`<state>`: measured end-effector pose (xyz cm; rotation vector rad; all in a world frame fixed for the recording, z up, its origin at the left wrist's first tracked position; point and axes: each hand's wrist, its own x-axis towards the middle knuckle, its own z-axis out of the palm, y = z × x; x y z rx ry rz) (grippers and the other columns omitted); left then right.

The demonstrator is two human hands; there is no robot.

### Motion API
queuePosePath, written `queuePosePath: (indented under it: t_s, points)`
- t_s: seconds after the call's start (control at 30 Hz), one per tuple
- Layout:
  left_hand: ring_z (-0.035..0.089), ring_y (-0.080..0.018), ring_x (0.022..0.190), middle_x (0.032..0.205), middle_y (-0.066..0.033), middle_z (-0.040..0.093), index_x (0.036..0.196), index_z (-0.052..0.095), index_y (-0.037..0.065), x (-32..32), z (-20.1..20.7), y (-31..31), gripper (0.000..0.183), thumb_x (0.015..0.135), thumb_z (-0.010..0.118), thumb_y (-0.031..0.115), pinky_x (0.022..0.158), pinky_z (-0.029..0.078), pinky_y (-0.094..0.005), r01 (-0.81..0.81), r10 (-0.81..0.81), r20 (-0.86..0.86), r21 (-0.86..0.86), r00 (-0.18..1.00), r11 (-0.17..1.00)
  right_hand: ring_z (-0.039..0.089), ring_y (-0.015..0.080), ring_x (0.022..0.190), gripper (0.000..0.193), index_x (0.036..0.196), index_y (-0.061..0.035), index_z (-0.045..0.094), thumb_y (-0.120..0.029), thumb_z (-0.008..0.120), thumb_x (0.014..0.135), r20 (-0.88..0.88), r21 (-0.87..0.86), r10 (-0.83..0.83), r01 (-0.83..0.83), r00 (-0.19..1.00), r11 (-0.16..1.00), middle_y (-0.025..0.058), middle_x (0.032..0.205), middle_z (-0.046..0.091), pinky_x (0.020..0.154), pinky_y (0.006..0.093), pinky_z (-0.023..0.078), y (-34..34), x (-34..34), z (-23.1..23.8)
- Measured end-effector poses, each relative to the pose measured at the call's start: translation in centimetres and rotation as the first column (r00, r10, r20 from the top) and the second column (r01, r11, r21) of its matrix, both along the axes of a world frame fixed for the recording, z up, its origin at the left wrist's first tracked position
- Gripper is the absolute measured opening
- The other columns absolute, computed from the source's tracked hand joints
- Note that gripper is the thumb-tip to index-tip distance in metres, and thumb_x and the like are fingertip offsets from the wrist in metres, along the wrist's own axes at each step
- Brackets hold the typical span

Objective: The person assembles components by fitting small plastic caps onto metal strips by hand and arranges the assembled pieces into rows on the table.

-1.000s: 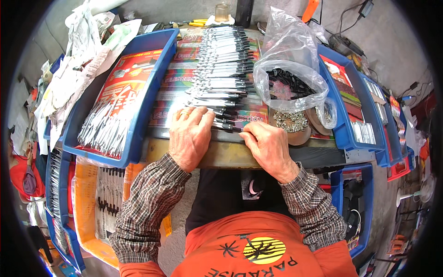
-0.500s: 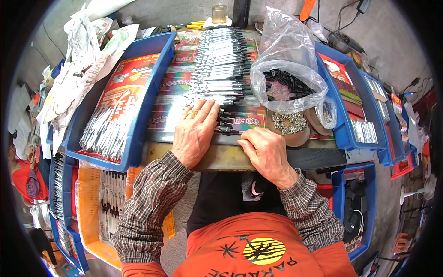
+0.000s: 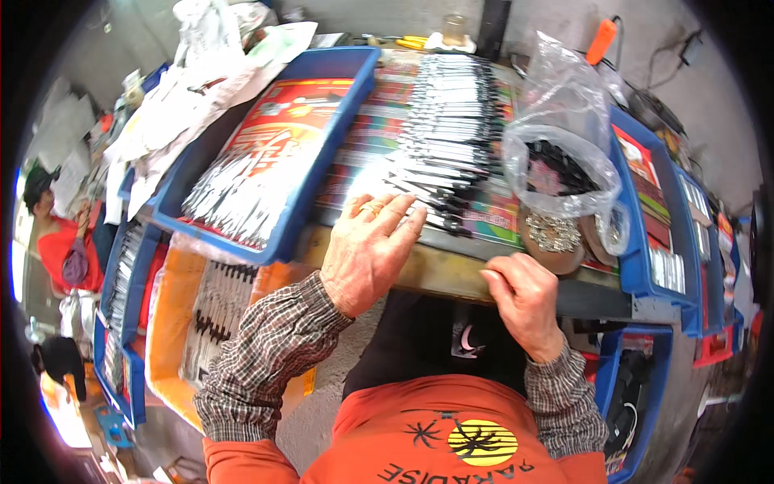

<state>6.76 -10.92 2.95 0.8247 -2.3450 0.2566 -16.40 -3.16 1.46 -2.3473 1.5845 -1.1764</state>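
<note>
A long row of silver-white pens (image 3: 451,113) with black ends lies side by side down the patterned tabletop sheet (image 3: 496,219). At the near end of the row, the pens lie slanted and less even. My left hand (image 3: 372,250) is over this near end, palm down with fingers stretched out, the fingertips at the pens; whether they touch is hard to tell. My right hand (image 3: 526,298) is at the table's front edge, right of the pens, fingers curled and thumb pointing left. The inside of its curl is hidden.
Left stands a blue tray (image 3: 302,202) of pens. At right are a clear bag (image 3: 564,89) of black parts, a brown dish (image 3: 556,256) of small metal parts and another blue tray (image 3: 645,278). An orange crate (image 3: 165,323) stands below. A person in red (image 3: 60,250) is far left.
The view has turned, so the table sits further right and a person shows at left. My left hand has slid back off the pens slightly; my right hand has drawn away from the pen ends.
</note>
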Motion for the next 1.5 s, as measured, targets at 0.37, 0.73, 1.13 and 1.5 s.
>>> queuePosePath:
  t_s: [0.37, 0.73, 1.13, 1.5]
  points:
    - [0.065, -0.0309, 0.074, 0.078, -0.0121, 0.066, 0.078, 0.066, 0.008, 12.4, 3.5, -5.8, 0.007, 0.078, 0.059, 0.007, 0.06, 0.05, -0.0421, -0.435, 0.441, 0.088, -0.084, 0.893, 0.897, 0.057, 0.029, 0.063, 0.01, 0.081, -0.0002, 0.061, 0.0, 0.07, 0.077, 0.03, 0.049, 0.005, -0.006, 1.0, 0.999, 0.011, 0.071, 0.058, 0.058, 0.0378, 0.045, 2.4, -0.3, 0.8]
    - [0.068, -0.0331, 0.077, 0.078, -0.0156, 0.069, 0.078, 0.071, 0.01, 18.0, 2.3, -13.1, 0.009, 0.072, 0.07, 0.017, 0.071, 0.055, -0.0414, -0.706, 0.601, 0.395, 0.215, 0.695, 0.675, 0.057, 0.0282, 0.061, 0.01, 0.081, -0.0004, 0.062, 0.001, 0.071, 0.076, 0.009, 0.06, -0.001, 0.0, 1.0, 0.998, 0.0108, 0.07, 0.058, 0.056, 0.0375, 0.045, 3.2, 0.1, 0.9]
    - [0.068, -0.0356, 0.08, 0.08, -0.0182, 0.068, 0.077, 0.069, 0.01, 17.5, 0.6, -14.8, 0.012, 0.067, 0.068, 0.017, 0.072, 0.055, -0.0444, -0.755, 0.651, 0.389, 0.257, 0.652, 0.603, 0.057, 0.0281, 0.06, 0.011, 0.08, -0.0018, 0.062, -0.001, 0.072, 0.076, 0.019, 0.069, -0.015, 0.013, 1.0, 0.998, 0.0099, 0.067, 0.058, 0.055, 0.0372, 0.045, 4.6, -0.4, 0.9]
    - [0.06, -0.0356, 0.073, 0.073, -0.0167, 0.059, 0.093, 0.064, 0.005, 23.7, -1.4, -17.1, 0.019, 0.075, 0.066, 0.012, 0.065, 0.046, -0.045, -0.555, 0.537, 0.149, 0.128, 0.83, 0.822, 0.059, 0.0282, 0.066, 0.012, 0.082, -0.0032, 0.059, -0.007, 0.07, 0.079, -0.09, -0.076, -0.14, 0.134, 0.986, 0.988, 0.0089, 0.073, 0.058, 0.06, 0.0374, 0.048, 6.3, -6.6, 3.0]
